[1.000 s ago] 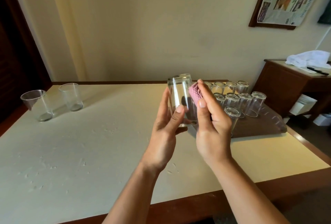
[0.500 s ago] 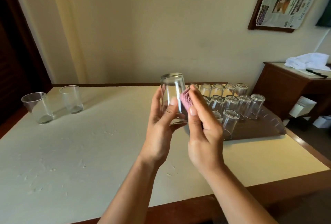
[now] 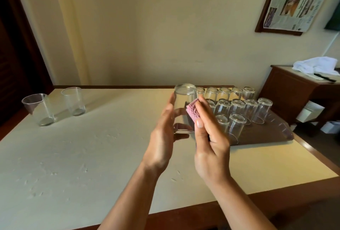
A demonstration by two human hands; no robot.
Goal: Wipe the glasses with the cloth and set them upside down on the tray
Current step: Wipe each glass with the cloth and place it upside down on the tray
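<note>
A clear drinking glass (image 3: 184, 109) is held upside down above the tabletop (image 3: 103, 137), base uppermost and rim downward, between the two hands. The left hand (image 3: 162, 136) is laid along the glass's left side with its fingers nearly straight and pressed flat against the wall; nothing is curled around. The right hand (image 3: 209, 137) is clamped on a small pink cloth (image 3: 192, 113), which is pinched between thumb and fingers and pressed against the right side of the glass. Glass and cloth are touching, just at the fingertips of both hands.

Directly beyond the right hand's grip, a dark brown tray (image 3: 266, 134) is set on the tabletop, and upturned glasses (image 3: 237, 109) are ranged on it in rows, all rims down. The nearest of them (image 3: 236, 127) stands just behind the right hand's knuckles; part of the front row is hidden by that hand.

Well to the left of the grip, two upright glasses (image 3: 55, 107) are left standing on the tabletop near its far left corner, close beside one another and apart from the tray.

Farther off to the right of the grip, a wooden side table (image 3: 294, 90) is seen with a white cloth (image 3: 314, 65) heaped on it and a dark pen-like object (image 3: 324, 77) beside that. A framed newspaper (image 3: 298, 1) is hung on the wall above.
</note>
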